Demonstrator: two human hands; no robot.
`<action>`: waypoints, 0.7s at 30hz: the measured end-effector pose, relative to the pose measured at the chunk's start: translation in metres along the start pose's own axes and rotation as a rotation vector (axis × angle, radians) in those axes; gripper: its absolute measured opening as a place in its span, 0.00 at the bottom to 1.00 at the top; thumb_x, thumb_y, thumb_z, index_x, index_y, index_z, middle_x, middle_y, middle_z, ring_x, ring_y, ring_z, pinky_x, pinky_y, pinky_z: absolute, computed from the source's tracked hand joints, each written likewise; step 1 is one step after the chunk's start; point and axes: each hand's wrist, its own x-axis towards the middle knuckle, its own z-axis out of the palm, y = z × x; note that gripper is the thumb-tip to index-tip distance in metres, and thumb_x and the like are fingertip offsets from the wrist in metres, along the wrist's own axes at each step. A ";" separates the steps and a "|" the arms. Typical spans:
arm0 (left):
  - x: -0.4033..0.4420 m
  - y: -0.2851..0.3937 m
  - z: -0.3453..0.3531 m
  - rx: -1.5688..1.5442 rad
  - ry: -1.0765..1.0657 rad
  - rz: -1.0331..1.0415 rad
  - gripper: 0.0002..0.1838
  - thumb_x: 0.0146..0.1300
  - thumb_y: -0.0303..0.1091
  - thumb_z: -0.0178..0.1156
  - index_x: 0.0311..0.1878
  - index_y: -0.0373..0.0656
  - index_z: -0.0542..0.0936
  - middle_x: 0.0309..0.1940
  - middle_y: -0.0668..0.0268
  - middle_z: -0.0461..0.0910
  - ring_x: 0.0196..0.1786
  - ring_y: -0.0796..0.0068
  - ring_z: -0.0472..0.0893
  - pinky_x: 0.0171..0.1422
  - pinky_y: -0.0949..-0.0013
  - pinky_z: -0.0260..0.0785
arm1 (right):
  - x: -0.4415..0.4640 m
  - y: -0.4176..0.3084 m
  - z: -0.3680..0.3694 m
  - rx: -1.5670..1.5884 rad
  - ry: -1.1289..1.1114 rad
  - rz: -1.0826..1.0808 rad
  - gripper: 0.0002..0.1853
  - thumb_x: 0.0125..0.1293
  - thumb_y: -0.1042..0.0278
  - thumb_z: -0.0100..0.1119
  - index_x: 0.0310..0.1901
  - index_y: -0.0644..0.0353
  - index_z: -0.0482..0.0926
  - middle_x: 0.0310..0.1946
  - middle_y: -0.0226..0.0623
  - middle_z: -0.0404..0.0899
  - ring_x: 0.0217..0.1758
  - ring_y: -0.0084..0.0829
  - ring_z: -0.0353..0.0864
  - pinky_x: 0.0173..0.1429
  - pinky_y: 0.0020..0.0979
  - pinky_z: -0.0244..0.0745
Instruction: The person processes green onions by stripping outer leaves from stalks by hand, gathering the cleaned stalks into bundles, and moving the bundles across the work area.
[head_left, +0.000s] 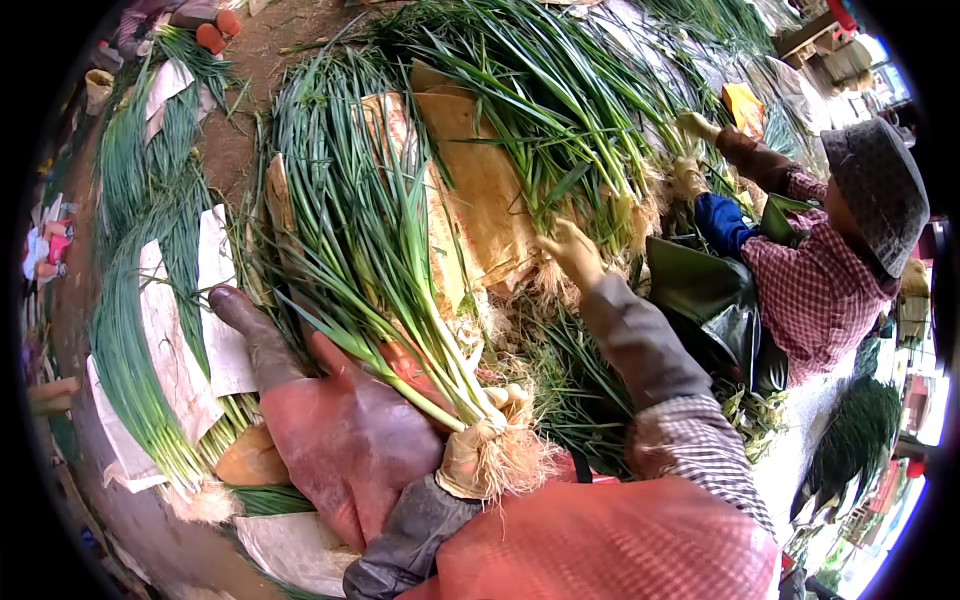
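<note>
Over apron [590,545] | left hand [466,460] grips green onions [437,322] | roots [512,467] nearest, leaves [405,235] slanting away-left

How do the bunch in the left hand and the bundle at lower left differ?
The held bunch is gripped in the left hand; the lower-left bundle lies with no hand on it. The held bunch shows a few stalks; the lower-left bundle has many, packed close. Both have pale stalks, green leaves and stringy roots.

One wide head-mounted view, forward and down, close above the green stalks [385,255].
</note>
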 end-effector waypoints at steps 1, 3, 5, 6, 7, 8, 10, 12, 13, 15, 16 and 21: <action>0.000 -0.001 -0.001 -0.049 0.025 -0.008 0.21 0.53 0.18 0.54 0.53 0.38 0.74 0.55 0.58 0.76 0.63 0.61 0.70 0.72 0.59 0.59 | 0.028 -0.010 -0.008 0.337 0.143 0.317 0.19 0.69 0.63 0.54 0.56 0.65 0.68 0.39 0.36 0.77 0.28 0.24 0.75 0.31 0.26 0.76; 0.001 0.000 -0.005 -0.055 0.093 -0.010 0.20 0.54 0.18 0.54 0.53 0.37 0.75 0.53 0.58 0.76 0.60 0.64 0.73 0.66 0.62 0.65 | 0.057 -0.055 -0.052 0.815 -0.211 0.693 0.21 0.68 0.60 0.57 0.55 0.66 0.70 0.35 0.36 0.78 0.27 0.23 0.74 0.30 0.26 0.75; 0.004 -0.005 -0.007 0.018 0.234 0.095 0.18 0.57 0.19 0.52 0.53 0.36 0.74 0.51 0.59 0.77 0.51 0.69 0.78 0.51 0.67 0.76 | 0.044 -0.091 -0.083 1.166 -0.438 0.603 0.21 0.67 0.58 0.58 0.52 0.66 0.73 0.31 0.37 0.78 0.26 0.20 0.73 0.27 0.26 0.71; 0.003 0.002 0.011 0.010 0.351 0.049 0.19 0.59 0.18 0.50 0.55 0.35 0.73 0.48 0.60 0.78 0.49 0.72 0.79 0.47 0.68 0.77 | 0.027 -0.116 -0.121 1.200 -0.408 0.546 0.18 0.68 0.58 0.56 0.49 0.65 0.75 0.27 0.34 0.78 0.24 0.18 0.72 0.25 0.23 0.68; 0.008 0.000 -0.016 -0.065 0.218 -0.013 0.19 0.59 0.18 0.51 0.56 0.34 0.73 0.47 0.60 0.78 0.48 0.73 0.79 0.47 0.68 0.77 | 0.007 -0.126 -0.136 1.189 -0.440 0.482 0.25 0.67 0.57 0.57 0.54 0.73 0.71 0.30 0.41 0.80 0.26 0.24 0.79 0.34 0.27 0.78; 0.012 -0.002 -0.046 -0.137 0.088 -0.079 0.20 0.60 0.18 0.51 0.57 0.34 0.72 0.46 0.61 0.78 0.47 0.73 0.79 0.47 0.69 0.77 | -0.013 -0.134 -0.158 1.352 -0.559 0.436 0.21 0.69 0.58 0.55 0.51 0.71 0.73 0.29 0.39 0.80 0.26 0.24 0.79 0.35 0.27 0.78; 0.022 -0.007 -0.001 0.189 0.411 0.097 0.19 0.62 0.21 0.48 0.58 0.34 0.69 0.37 0.61 0.78 0.32 0.75 0.81 0.35 0.73 0.79 | -0.049 -0.151 -0.178 1.464 -0.560 0.443 0.14 0.70 0.61 0.54 0.45 0.66 0.75 0.29 0.35 0.80 0.25 0.23 0.79 0.30 0.22 0.73; 0.028 -0.018 -0.014 0.208 0.392 0.040 0.19 0.62 0.20 0.47 0.58 0.34 0.69 0.41 0.58 0.78 0.40 0.67 0.81 0.42 0.66 0.79 | -0.074 -0.158 -0.188 1.605 -0.542 0.463 0.12 0.70 0.65 0.53 0.47 0.66 0.76 0.32 0.34 0.80 0.30 0.22 0.79 0.35 0.23 0.74; 0.030 -0.016 -0.016 0.232 0.342 0.022 0.21 0.62 0.20 0.48 0.60 0.35 0.68 0.45 0.53 0.77 0.48 0.60 0.80 0.50 0.59 0.78 | -0.083 -0.161 -0.194 1.607 -0.540 0.465 0.12 0.70 0.65 0.53 0.47 0.66 0.76 0.32 0.34 0.80 0.30 0.22 0.79 0.35 0.23 0.74; 0.024 -0.015 -0.020 0.218 0.316 -0.015 0.21 0.62 0.20 0.47 0.60 0.35 0.67 0.46 0.52 0.77 0.49 0.59 0.79 0.50 0.59 0.78 | -0.099 -0.167 -0.204 1.758 -0.337 0.549 0.11 0.69 0.66 0.54 0.46 0.66 0.77 0.36 0.34 0.80 0.35 0.21 0.79 0.41 0.23 0.74; 0.023 -0.014 -0.014 0.200 0.287 -0.048 0.22 0.62 0.20 0.47 0.61 0.35 0.66 0.47 0.51 0.77 0.49 0.59 0.79 0.50 0.59 0.78 | -0.114 -0.156 -0.195 1.727 -0.406 0.508 0.13 0.70 0.69 0.52 0.50 0.67 0.76 0.40 0.35 0.80 0.40 0.21 0.78 0.44 0.22 0.74; 0.021 -0.015 -0.012 0.112 0.293 0.017 0.19 0.62 0.19 0.51 0.57 0.32 0.70 0.47 0.54 0.77 0.45 0.63 0.80 0.49 0.62 0.78 | -0.146 -0.137 -0.228 1.989 -0.298 0.575 0.11 0.68 0.66 0.55 0.42 0.67 0.77 0.35 0.38 0.79 0.35 0.24 0.77 0.44 0.28 0.74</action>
